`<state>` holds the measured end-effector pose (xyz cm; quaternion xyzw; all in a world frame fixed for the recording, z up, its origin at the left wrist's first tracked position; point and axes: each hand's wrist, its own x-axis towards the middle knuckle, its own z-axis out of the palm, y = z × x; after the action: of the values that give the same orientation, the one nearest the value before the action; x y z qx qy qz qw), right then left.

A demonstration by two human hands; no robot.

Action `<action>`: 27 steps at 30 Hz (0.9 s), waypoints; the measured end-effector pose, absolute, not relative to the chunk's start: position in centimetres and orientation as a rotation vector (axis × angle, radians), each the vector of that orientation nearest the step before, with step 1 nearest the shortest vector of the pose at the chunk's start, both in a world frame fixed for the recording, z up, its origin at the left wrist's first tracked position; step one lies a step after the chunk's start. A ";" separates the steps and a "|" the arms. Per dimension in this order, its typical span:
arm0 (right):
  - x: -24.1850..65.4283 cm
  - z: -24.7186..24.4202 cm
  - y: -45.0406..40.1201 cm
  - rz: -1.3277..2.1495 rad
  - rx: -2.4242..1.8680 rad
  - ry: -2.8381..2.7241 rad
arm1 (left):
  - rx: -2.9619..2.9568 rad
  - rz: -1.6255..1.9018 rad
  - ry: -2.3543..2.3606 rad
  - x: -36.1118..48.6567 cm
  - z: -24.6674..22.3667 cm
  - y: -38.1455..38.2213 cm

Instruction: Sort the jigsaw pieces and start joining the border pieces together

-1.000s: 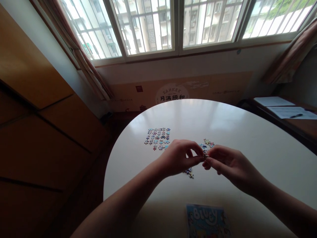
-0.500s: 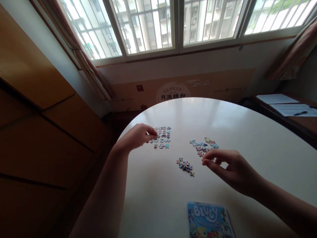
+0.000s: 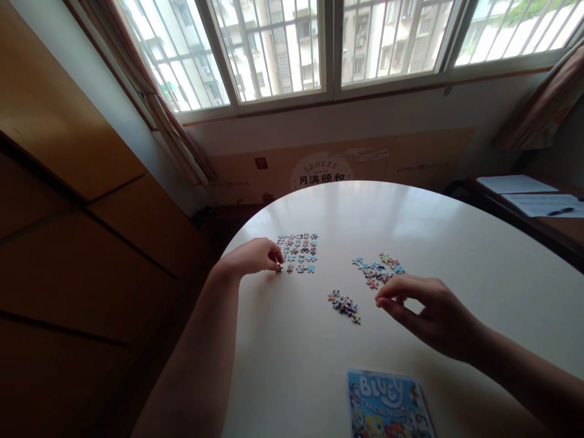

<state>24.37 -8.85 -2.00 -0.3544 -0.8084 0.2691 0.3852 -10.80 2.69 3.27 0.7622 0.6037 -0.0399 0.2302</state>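
Observation:
My left hand [image 3: 259, 255] is at the lower left corner of the laid-out rows of jigsaw pieces [image 3: 301, 250], its fingertips closed on a small dark jigsaw piece [image 3: 278, 269] at the table surface. My right hand [image 3: 422, 307] hovers over the table with thumb and index finger pinched together; whatever may be between the tips is too small to make out. Just beyond it lies a loose heap of jigsaw pieces [image 3: 371, 268], partly hidden by the hand. A smaller heap of jigsaw pieces [image 3: 344, 306] lies to its left.
A blue Bluey box or booklet [image 3: 387, 404] lies at the near side of the round white table [image 3: 283, 353]. To the right, papers [image 3: 542, 205] and a pen [image 3: 560, 212] rest on a dark side table. Wooden cabinets [image 3: 114, 261] stand at left, windows behind.
My left hand has moved down and slightly left, from beside the middle rows to the lower left corner of the rows. My right hand stays pinched in nearly the same place.

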 end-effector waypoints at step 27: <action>24.1 -1.4 -9.1 0.650 -0.821 -2.144 | 1.758 -0.339 1.910 -11.0 3.2 2.6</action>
<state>24.14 -9.06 -1.37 -0.3199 -0.8352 0.2533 0.3688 -11.01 2.64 3.19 0.6486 0.7048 -0.1251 0.2589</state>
